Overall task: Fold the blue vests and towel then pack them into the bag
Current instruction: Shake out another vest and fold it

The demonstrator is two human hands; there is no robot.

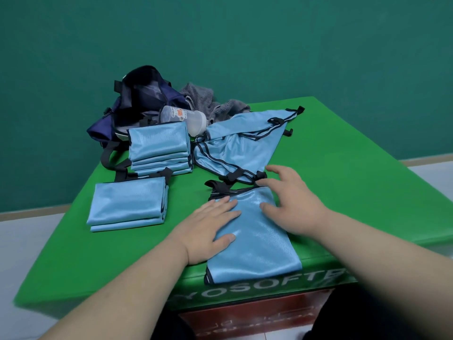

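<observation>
The left hand (pixel 213 227) and right hand (pixel 294 207) press flat, fingers spread and gripping nothing, on the shiny light-blue vest (pixel 257 251) overhanging the near edge of the green padded counter (pixel 355 182). I reckon that slippery fabric could slide off.

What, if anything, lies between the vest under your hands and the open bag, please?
A stack of folded vests lies in front of the dark blue bag, with a clear bottle at its opening; both sit between it and the half-folded vest.

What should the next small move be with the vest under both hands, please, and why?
Probably fold the vest in half, far end to near: under the left hand and right hand it lies long, unlike the folded stack.
</observation>
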